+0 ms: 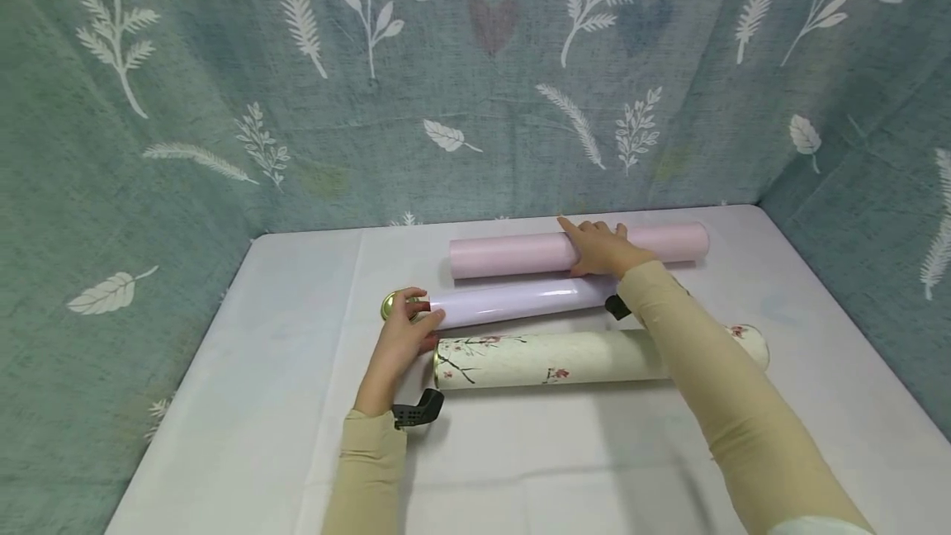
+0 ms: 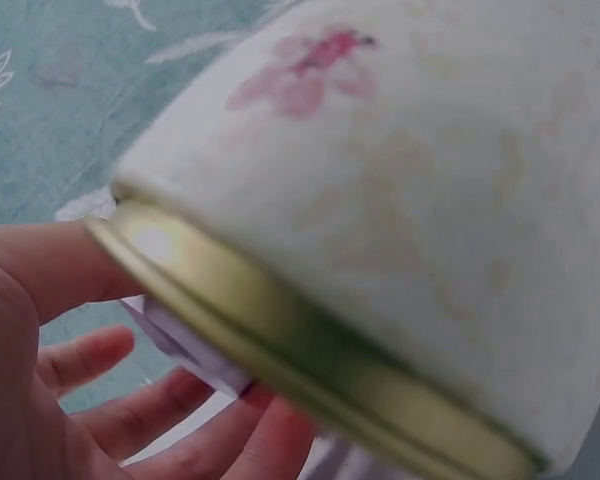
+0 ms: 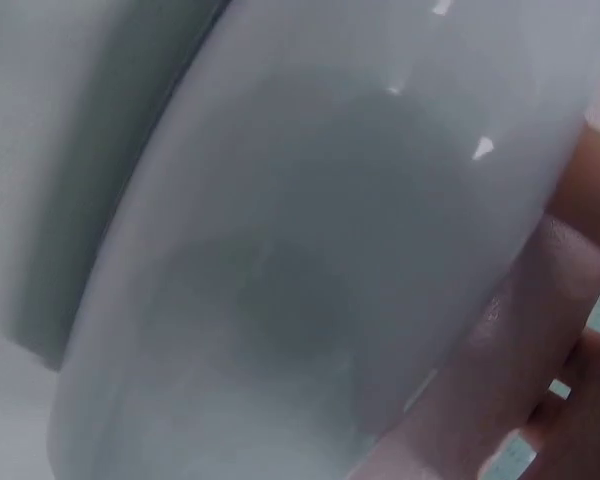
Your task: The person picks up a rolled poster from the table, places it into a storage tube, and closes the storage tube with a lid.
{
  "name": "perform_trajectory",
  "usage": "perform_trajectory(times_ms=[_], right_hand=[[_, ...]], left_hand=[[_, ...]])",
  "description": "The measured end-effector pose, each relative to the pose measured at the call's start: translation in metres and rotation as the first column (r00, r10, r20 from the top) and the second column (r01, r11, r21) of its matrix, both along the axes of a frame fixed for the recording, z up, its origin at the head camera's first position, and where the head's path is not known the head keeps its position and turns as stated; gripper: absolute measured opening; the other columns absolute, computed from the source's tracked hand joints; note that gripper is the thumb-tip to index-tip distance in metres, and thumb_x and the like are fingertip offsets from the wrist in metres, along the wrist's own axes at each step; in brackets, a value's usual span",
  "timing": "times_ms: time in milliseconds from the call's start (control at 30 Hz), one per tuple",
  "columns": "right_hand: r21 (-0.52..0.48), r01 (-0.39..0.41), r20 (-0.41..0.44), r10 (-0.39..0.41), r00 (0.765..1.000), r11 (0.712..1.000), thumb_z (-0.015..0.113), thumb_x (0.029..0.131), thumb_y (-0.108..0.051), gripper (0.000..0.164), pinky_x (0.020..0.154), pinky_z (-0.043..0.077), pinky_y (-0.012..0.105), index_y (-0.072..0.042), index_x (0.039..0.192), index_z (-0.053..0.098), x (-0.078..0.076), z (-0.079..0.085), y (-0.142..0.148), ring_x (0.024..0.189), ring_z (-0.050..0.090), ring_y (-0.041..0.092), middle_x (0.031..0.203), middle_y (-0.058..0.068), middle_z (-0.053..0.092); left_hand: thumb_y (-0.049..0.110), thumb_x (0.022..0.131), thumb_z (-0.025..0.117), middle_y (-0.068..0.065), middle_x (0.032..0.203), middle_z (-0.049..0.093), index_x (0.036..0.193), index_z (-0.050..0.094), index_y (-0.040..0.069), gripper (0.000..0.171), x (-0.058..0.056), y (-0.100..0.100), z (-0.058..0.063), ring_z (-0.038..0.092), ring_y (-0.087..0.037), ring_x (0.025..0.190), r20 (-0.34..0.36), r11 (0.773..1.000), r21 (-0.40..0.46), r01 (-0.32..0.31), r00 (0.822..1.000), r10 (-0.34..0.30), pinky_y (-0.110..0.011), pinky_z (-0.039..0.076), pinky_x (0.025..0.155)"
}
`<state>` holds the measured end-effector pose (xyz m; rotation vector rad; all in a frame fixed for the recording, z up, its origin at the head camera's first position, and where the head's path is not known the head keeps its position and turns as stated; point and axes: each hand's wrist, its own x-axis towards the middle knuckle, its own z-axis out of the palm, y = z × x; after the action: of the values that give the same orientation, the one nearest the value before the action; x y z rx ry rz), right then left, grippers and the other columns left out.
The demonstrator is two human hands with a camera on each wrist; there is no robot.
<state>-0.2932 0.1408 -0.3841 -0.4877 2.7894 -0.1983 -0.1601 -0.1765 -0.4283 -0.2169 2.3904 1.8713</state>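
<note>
Front worktop [image 1: 513, 477]: open between the forearms, before the floral tube [image 1: 550, 357].
Left side: free past the left grip [image 1: 397, 345] and gold disc [image 1: 387, 306].
Floral to lavender tube [image 1: 513, 302]: thin gap, wider rightward; left grip crowds its left end.
Lavender to pink tube [image 1: 513, 256]: slot narrows rightward, right grip [image 1: 600, 249] in the way.
Right sleeve [image 1: 731, 399]: bars overhead access to the floral tube.
Curtain [image 1: 483, 106]: close behind pink tube.

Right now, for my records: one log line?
left hand touches lavender tube end | right hand grips pink tube | floral tube on table
</note>
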Motion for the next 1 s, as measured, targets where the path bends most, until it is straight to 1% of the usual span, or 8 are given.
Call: perform_trajectory(times_ms=[133,233,367,433,567,733,900,1000], right_hand=[[0.049,-0.001,-0.062,0.004,0.998,0.999,0.071,0.075,-0.032,0.077,0.087,0.02,0.065,-0.019,0.138,0.029,0.002,0.001,0.003,0.117,0.032,0.038,0.127,0.015,0.041],[0.048,0.005,-0.097,0.0,0.995,0.999,0.072,0.073,-0.031,0.067,0.083,0.026,0.063,-0.017,0.13,0.04,0.004,0.004,0.006,0.111,0.037,0.037,0.119,0.014,0.046],[0.043,-0.004,-0.123,0.009,0.992,0.999,0.074,0.071,-0.031,0.065,0.08,0.029,0.064,-0.017,0.127,0.044,0.008,0.008,0.012,0.108,0.039,0.036,0.116,0.014,0.048],[0.031,-0.008,-0.141,0.013,0.99,0.999,0.075,0.07,-0.032,0.067,0.079,0.03,0.064,-0.017,0.127,0.044,0.01,0.009,0.015,0.108,0.04,0.036,0.117,0.014,0.048],[-0.015,0.01,-0.178,-0.013,0.984,1.0,0.077,0.065,-0.035,0.073,0.078,0.032,0.062,-0.018,0.128,0.044,0.014,0.015,0.02,0.109,0.04,0.036,0.12,0.013,0.048],[-0.047,0.04,-0.196,-0.048,0.979,0.998,0.077,0.064,-0.037,0.08,0.079,0.033,0.061,-0.017,0.132,0.04,0.023,0.025,0.025,0.113,0.039,0.037,0.128,0.012,0.044],[-0.057,0.012,-0.239,-0.026,0.971,0.998,0.078,0.065,-0.036,0.078,0.076,0.037,0.058,-0.019,0.132,0.041,0.034,0.031,0.03,0.109,0.044,0.034,0.125,0.011,0.047],[-0.087,-0.02,-0.271,-0.004,0.963,0.996,0.079,0.064,-0.035,0.077,0.076,0.04,0.054,-0.019,0.13,0.043,0.043,0.035,0.032,0.106,0.047,0.033,0.123,0.01,0.049]], left_hand=[[0.024,0.086,0.06,-0.015,0.124,0.038,0.133,0.031,0.021,0.056,-0.001,0.003,-0.001,0.052,-0.031,0.098,-0.001,0.999,0.023,0.026,1.0,-0.026,-0.036,0.052,0.069],[0.028,0.085,0.061,-0.015,0.126,0.035,0.132,0.036,0.018,0.055,-0.002,0.005,-0.001,0.05,-0.03,0.1,0.004,0.997,0.063,0.051,0.999,-0.051,-0.034,0.051,0.072],[0.028,0.082,0.066,-0.013,0.123,0.039,0.127,0.041,0.013,0.054,-0.003,0.007,-0.001,0.051,-0.027,0.097,0.001,0.992,0.11,0.056,0.998,-0.056,-0.032,0.049,0.073],[0.025,0.082,0.066,-0.013,0.121,0.042,0.127,0.04,0.012,0.054,-0.001,0.007,0.003,0.051,-0.03,0.095,-0.007,0.989,0.137,0.061,0.998,-0.061,-0.034,0.048,0.073],[0.025,0.082,0.066,-0.012,0.118,0.048,0.13,0.037,0.014,0.057,0.0,0.002,0.005,0.051,-0.031,0.097,-0.025,0.984,0.164,0.074,0.997,-0.071,-0.036,0.045,0.074],[0.028,0.079,0.068,-0.007,0.12,0.049,0.132,0.035,0.018,0.062,-0.001,-0.006,0.003,0.051,-0.023,0.093,-0.039,0.979,0.199,0.049,0.998,-0.042,-0.029,0.045,0.07],[0.026,0.079,0.069,-0.004,0.128,0.042,0.137,0.028,0.017,0.071,0.0,-0.012,0.004,0.049,-0.019,0.099,-0.042,0.948,0.319,0.002,0.999,0.012,-0.031,0.045,0.077],[0.023,0.079,0.068,-0.006,0.13,0.039,0.138,0.027,0.014,0.072,0.0,-0.015,0.005,0.046,-0.02,0.107,-0.049,0.909,0.415,-0.033,0.997,0.058,-0.037,0.042,0.088]])
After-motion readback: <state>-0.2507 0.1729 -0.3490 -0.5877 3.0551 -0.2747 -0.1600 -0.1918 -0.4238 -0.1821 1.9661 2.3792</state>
